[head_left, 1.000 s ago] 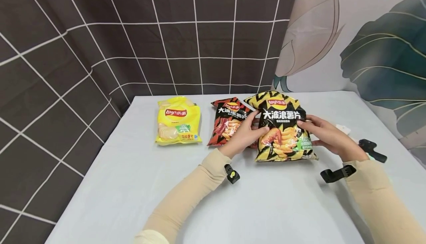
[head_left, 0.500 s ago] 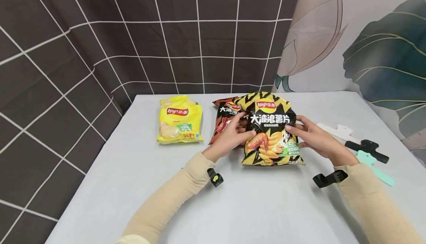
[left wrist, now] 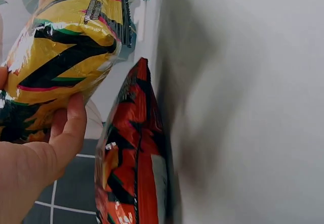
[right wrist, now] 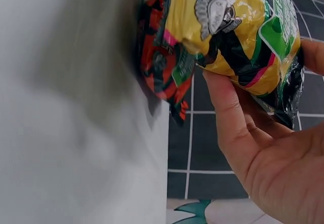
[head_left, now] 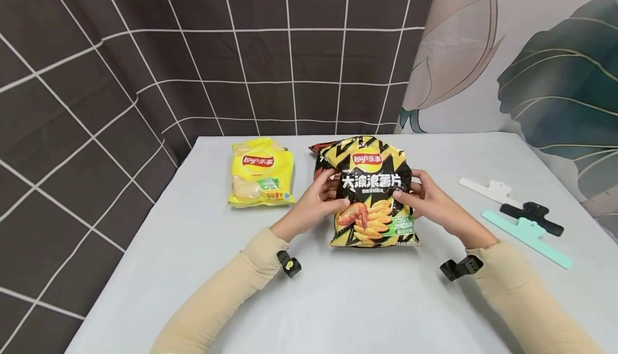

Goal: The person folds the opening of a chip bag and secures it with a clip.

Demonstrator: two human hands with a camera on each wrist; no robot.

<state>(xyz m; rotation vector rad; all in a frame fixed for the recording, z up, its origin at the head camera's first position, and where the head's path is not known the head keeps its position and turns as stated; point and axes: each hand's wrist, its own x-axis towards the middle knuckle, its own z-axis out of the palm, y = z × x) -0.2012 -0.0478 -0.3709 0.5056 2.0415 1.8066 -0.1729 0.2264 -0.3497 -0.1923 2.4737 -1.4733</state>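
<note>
A black-and-yellow bag of chips is held up between both hands in the head view. My left hand grips its left side, thumb on the front and fingers behind. On the opposite side my right hand grips it the same way. Behind it is a red bag of chips, mostly hidden in the head view. The left wrist view shows the red bag lying on the table, apart from the held bag. A yellow bag of chips lies farther left, untouched.
On the right of the white table lie a white clip, a black clip and a mint-green clip. A dark grid-patterned cloth stands along the back and left side.
Both hands have moved left and slightly nearer with the black-and-yellow bag, which now covers most of the red bag. The clips on the right have come into full view.
</note>
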